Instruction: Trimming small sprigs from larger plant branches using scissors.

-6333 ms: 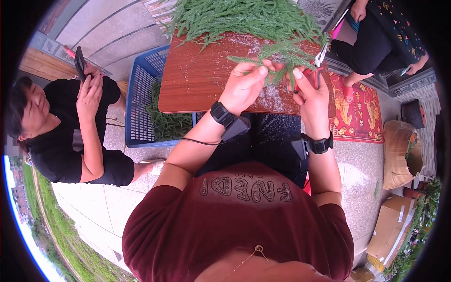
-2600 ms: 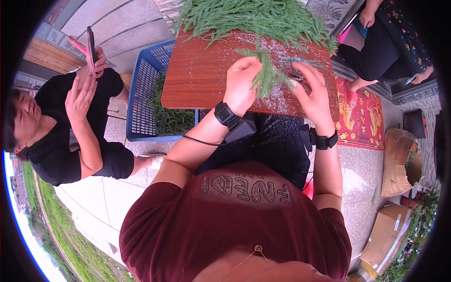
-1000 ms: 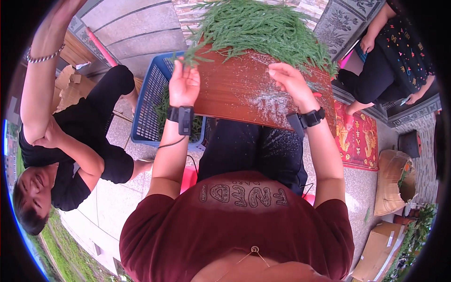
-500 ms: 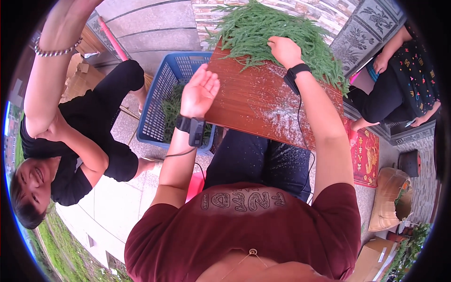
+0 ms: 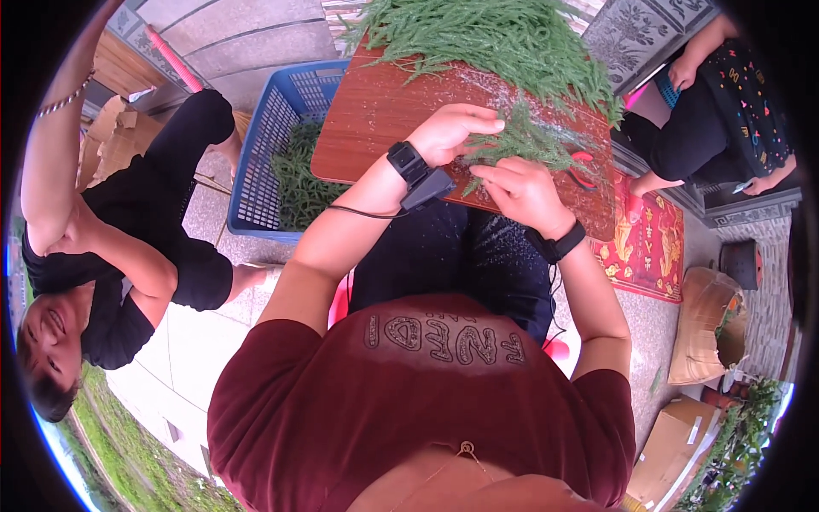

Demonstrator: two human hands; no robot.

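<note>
A feathery green sprig lies between my hands above the near part of the brown wooden table. My left hand is closed on the sprig's left part, thumb stretched along it. Close beside it, my right hand pinches the sprig's lower side, its fingers bent. Just right of the sprig, a red curved handle rests on the table; the rest of that tool is partly covered. A thick pile of similar green sprigs covers the table's far side.
Left of the table stands a blue plastic basket with green sprigs inside. A person in black sits at the left, another at the far right. White bits are scattered over the tabletop. A cardboard box stands at lower right.
My right hand has come back from the pile toward me with a sprig. My left hand, earlier open near the basket, has moved right and closed on it. The view has shifted slightly.
</note>
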